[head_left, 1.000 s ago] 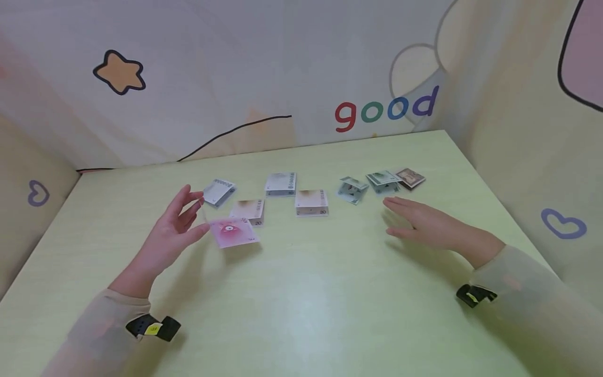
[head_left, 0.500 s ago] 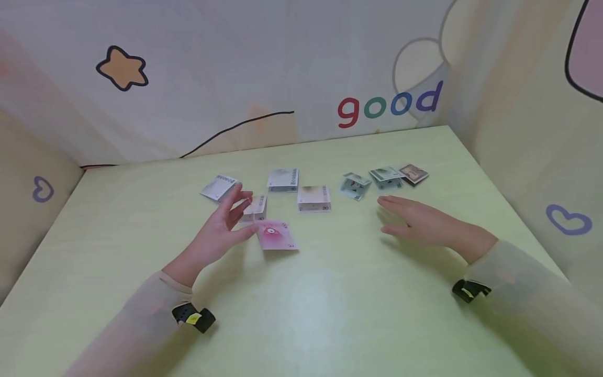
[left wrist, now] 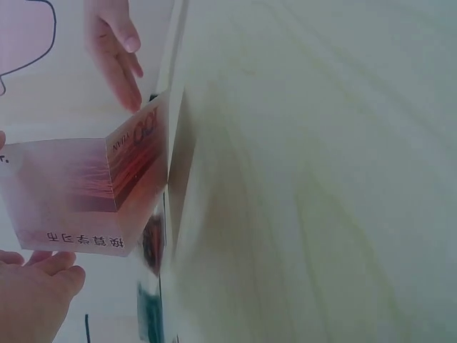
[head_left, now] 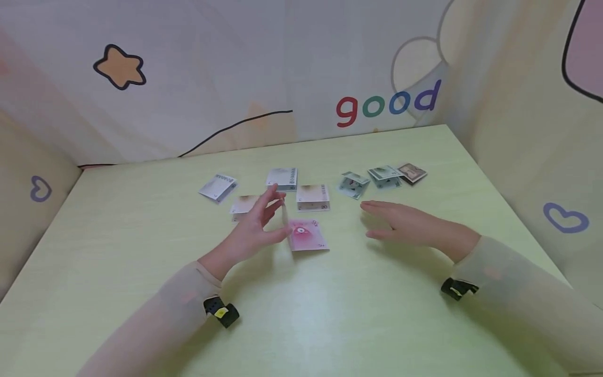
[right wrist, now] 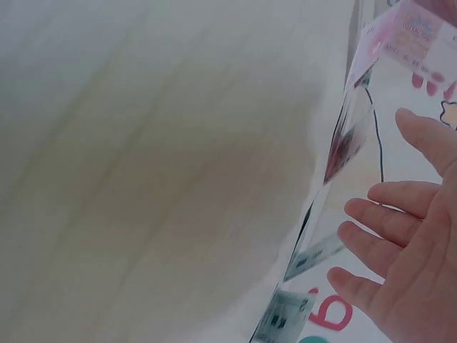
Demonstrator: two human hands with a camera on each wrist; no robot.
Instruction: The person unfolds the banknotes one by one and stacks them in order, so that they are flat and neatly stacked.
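Note:
In my left hand [head_left: 254,230] a pink folded 100-yuan play banknote [head_left: 310,235] is pinched between thumb and fingers. The left wrist view shows its crease and one half of the play banknote [left wrist: 78,193] standing at an angle to the other. My right hand [head_left: 410,228] hovers over the table to the right of the note, fingers straight and holding nothing. Fingers and thumb of the right hand [right wrist: 410,229] are spread apart in the right wrist view.
Behind my hands several folded notes stand on the pale green table [head_left: 320,303]: a whitish note [head_left: 218,187], a brownish note [head_left: 313,195], a green note [head_left: 353,184] and a dark brown note [head_left: 412,173]. A printed curtain [head_left: 212,78] borders the table's back.
My left hand has carried the pink banknote rightward, from the left notes to the middle. My right hand has shifted slightly left. The standing notes have stayed put.

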